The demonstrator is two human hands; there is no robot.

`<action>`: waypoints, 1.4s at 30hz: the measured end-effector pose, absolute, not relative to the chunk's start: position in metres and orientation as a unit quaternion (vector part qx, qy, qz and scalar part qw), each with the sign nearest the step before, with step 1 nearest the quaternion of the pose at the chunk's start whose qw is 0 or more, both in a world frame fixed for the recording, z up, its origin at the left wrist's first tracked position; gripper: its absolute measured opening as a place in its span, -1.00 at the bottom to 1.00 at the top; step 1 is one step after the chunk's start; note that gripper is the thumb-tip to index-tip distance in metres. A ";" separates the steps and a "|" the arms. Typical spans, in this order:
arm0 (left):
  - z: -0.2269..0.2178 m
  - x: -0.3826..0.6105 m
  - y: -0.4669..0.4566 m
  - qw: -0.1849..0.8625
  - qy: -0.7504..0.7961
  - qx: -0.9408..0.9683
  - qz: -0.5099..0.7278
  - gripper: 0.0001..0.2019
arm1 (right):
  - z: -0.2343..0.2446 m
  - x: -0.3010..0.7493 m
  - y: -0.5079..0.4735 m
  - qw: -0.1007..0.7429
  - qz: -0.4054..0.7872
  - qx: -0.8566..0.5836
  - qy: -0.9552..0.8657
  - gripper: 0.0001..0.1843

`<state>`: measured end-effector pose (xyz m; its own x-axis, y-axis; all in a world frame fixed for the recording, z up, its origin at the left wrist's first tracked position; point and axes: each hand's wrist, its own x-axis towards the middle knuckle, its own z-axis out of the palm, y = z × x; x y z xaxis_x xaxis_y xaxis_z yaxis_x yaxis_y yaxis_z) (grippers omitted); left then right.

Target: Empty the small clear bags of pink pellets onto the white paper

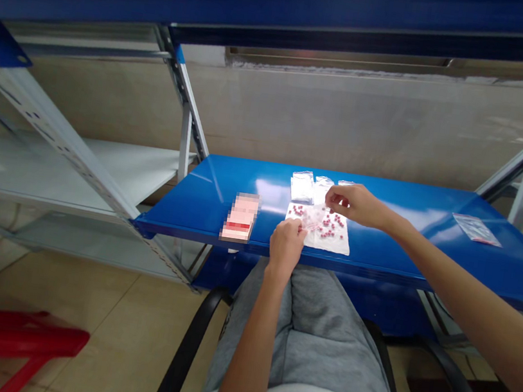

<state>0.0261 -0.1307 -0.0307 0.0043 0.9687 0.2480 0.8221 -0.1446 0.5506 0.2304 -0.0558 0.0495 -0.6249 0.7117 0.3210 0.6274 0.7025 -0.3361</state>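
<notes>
A white sheet (338, 246) lies at the front of the blue shelf, with several small dark red beads (329, 235) scattered over it. My left hand (286, 244) is closed at the sheet's front left edge, its fingers pinching a small clear plastic bag (313, 217) that lies over the sheet. Above the sheet's back right part, my right hand (355, 204) has thumb and fingertips drawn together; whatever sits between them is too small to make out. Behind the sheet rest several small clear zip bags (302, 187), partly hidden by my right hand.
A blurred pink and white packet or booklet (240, 217) lies left of the sheet. Far right on the blue shelf (395, 247) is a flat clear bag (477, 229). Metal posts (58, 122) stand at the left, and a blue upper shelf (287, 11) hangs overhead.
</notes>
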 end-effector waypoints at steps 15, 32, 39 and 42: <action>-0.029 0.027 -0.132 0.115 0.641 0.704 0.285 -0.89 | -0.008 0.231 -0.064 0.287 0.197 -0.423 -0.837 -0.65; -0.032 0.026 -0.130 0.131 0.623 0.699 0.325 -0.92 | -0.050 0.211 -0.122 0.261 0.017 -0.531 -0.806 -0.88; -0.029 0.025 -0.130 0.139 0.620 0.695 0.335 -0.94 | -0.048 0.196 -0.121 0.276 -0.005 -0.557 -0.783 -0.88; -0.027 0.024 -0.131 0.136 0.620 0.696 0.337 -0.94 | -0.046 0.197 -0.117 0.310 0.007 -0.552 -0.774 -0.85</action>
<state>0.0239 -0.1306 -0.0266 0.0054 0.9538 0.3004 0.7711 -0.1953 0.6061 0.1966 -0.1173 -0.0461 -0.1976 0.8589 0.4725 0.8508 0.3897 -0.3527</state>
